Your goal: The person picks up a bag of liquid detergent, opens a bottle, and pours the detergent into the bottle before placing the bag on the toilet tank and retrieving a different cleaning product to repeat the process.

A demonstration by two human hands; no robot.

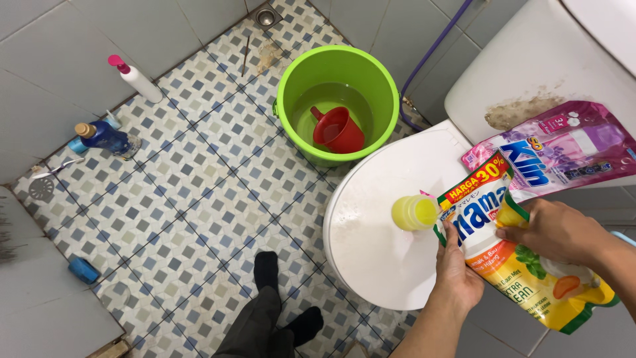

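Note:
I hold a yellow-and-white refill pouch point(523, 272) with both hands above the closed white toilet lid point(371, 232). My left hand point(458, 275) grips the pouch's left edge from below, close to its top corner. My right hand point(555, 232) pinches the pouch's upper edge from the right. The pouch's top corner meets a small round yellow container point(413, 213) over the lid; I cannot tell whether the container stands on the lid or is held. A pink-and-purple refill pouch point(563, 149) lies on the toilet tank point(523, 66).
A green bucket point(291, 79) with water and a red scoop point(339, 130) stands on the tiled floor beside the toilet. A white spray bottle point(136, 77) and a blue bottle point(106, 137) stand by the left wall. My feet in black socks point(281, 298) are below.

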